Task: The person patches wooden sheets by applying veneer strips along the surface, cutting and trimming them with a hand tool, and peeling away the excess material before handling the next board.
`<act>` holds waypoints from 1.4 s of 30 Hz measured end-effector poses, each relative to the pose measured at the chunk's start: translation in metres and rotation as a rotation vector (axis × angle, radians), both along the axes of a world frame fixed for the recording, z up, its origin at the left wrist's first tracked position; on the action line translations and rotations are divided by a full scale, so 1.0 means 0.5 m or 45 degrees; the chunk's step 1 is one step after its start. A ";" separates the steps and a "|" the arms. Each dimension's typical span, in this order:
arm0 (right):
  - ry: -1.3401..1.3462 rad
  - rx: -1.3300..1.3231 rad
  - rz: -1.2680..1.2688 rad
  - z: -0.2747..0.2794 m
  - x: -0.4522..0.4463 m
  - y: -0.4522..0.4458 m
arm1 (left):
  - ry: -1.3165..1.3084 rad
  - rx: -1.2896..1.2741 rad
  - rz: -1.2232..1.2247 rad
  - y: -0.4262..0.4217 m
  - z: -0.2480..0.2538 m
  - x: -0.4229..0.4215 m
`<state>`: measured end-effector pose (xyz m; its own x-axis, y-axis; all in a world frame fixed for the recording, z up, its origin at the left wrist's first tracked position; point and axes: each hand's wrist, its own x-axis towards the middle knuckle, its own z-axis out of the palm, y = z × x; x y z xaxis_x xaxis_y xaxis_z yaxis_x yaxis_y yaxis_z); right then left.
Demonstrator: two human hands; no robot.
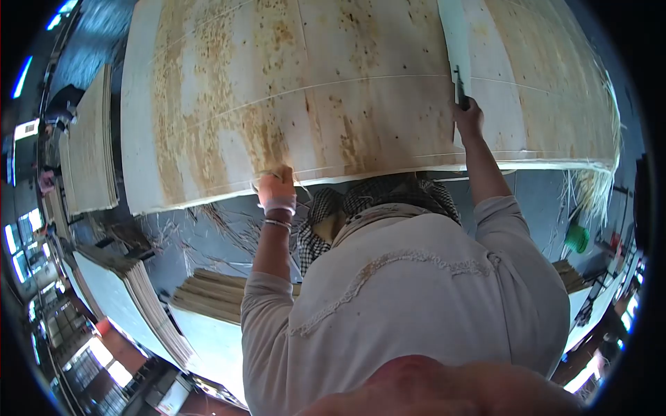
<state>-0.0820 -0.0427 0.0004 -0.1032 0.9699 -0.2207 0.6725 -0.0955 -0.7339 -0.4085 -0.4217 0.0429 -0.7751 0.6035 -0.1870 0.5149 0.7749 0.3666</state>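
A wide stack of pale wood veneer sheets (388, 111) with brown stains and knots lies in front of me. Thin white threads run across its top sheet. My left hand (276, 191), in a pale glove, is closed at the near edge of the top veneer sheet; its fingertips are partly hidden. A loose thread hangs beside it. Farther right, my right hand (470, 119) is wrapped around the dark handle of a knife (461, 93), held over the sheet. Next to the knife, a narrow pale-greenish strip (454, 35) runs away from me.
More board stacks stand at the left (90, 145) and behind me (132, 298). Frayed veneer strands (593, 191) hang off the right end. Scraps (229, 229) litter the floor. A green basket-like object (576, 238) stands at right. Another person (64, 104) is at far left.
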 end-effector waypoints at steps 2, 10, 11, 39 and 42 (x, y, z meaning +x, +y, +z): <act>0.142 -0.222 0.015 0.038 -0.055 -0.035 | 0.090 0.080 -0.138 0.055 -0.002 -0.081; 0.960 -0.551 -0.123 0.089 -0.373 0.008 | 0.206 0.001 -0.692 0.372 -0.017 -0.201; 0.899 -0.572 -0.079 0.077 -0.420 0.010 | 0.139 -0.153 -0.755 0.395 -0.019 -0.211; 0.576 -0.368 0.033 -0.010 -1.035 0.153 | -0.187 0.448 -0.831 0.936 -0.136 -0.660; 0.529 -0.290 0.053 -0.039 -1.043 0.157 | -0.183 0.409 -0.845 0.936 -0.133 -0.659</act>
